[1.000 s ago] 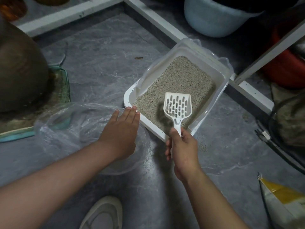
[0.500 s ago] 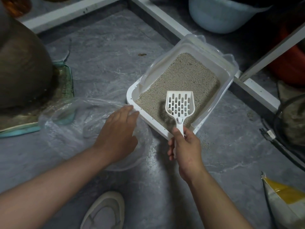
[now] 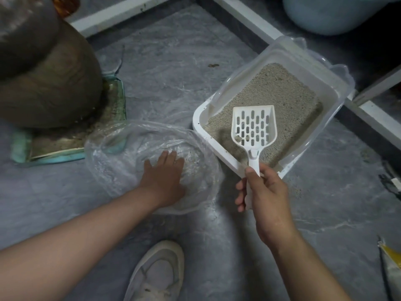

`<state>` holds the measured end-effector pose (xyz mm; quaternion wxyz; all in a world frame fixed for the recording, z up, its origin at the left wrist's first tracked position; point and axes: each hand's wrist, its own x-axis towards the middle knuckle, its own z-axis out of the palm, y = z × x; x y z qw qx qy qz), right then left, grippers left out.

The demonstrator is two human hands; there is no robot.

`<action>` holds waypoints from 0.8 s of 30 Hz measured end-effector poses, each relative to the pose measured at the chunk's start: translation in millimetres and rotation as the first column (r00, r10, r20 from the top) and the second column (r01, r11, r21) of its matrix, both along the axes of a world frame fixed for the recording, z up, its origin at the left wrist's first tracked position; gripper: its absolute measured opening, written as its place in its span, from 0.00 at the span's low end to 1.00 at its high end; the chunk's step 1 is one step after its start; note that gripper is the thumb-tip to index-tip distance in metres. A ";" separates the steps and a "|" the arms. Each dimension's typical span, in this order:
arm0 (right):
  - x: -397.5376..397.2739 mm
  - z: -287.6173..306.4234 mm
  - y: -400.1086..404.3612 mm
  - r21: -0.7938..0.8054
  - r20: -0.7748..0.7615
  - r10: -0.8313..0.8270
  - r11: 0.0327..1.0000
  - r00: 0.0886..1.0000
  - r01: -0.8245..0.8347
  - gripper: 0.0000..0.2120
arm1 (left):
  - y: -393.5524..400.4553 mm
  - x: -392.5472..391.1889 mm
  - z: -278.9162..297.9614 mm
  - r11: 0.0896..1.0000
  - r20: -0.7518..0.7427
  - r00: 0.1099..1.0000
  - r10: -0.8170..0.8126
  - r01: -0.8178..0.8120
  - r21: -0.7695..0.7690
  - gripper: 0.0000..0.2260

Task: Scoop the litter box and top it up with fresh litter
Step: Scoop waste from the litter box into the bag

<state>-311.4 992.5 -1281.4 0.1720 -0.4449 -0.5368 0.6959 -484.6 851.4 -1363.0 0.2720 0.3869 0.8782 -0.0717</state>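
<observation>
A white litter box (image 3: 198, 121) with a clear upper rim sits on the grey floor, filled with beige litter (image 3: 280, 92). My right hand (image 3: 263, 196) grips the handle of a white slotted scoop (image 3: 252, 126), held over the box's near end with a small clump lying in it. A clear plastic bag (image 3: 121, 153) lies on the floor left of the box. My left hand (image 3: 165, 177) rests on the bag with its fingers reaching into the opening.
A large brown sack (image 3: 43, 79) stands on a teal tray (image 3: 19, 146) at the left. White frame bars (image 3: 245, 16) run behind the box, a pale blue tub (image 3: 325, 14) beyond them. A yellow litter bag (image 3: 390, 257) lies at right, my shoe (image 3: 158, 272) below.
My left hand has moved from the litter box's near corner down onto the plastic bag. The scoop has lifted slightly and holds a small clump.
</observation>
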 end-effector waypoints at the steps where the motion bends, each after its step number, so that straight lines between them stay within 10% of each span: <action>1: -0.2 1.4 -3.5 0.007 -0.009 0.021 1.000 1.000 -0.020 0.06 | 0.9 -1.6 -0.9 1.000 0.000 1.000 0.002 -0.002 0.002 0.40; 11: -1.0 -25.2 -42.0 0.204 0.102 0.324 0.919 0.941 -0.339 0.09 | 3.6 -17.1 -1.2 0.993 0.015 0.994 0.112 -0.112 0.022 0.47; 24: -11.8 -49.8 -44.9 0.484 0.635 0.369 0.494 0.678 -0.722 0.10 | -18.4 2.1 4.4 0.984 -0.017 0.992 0.126 -0.128 -0.128 0.49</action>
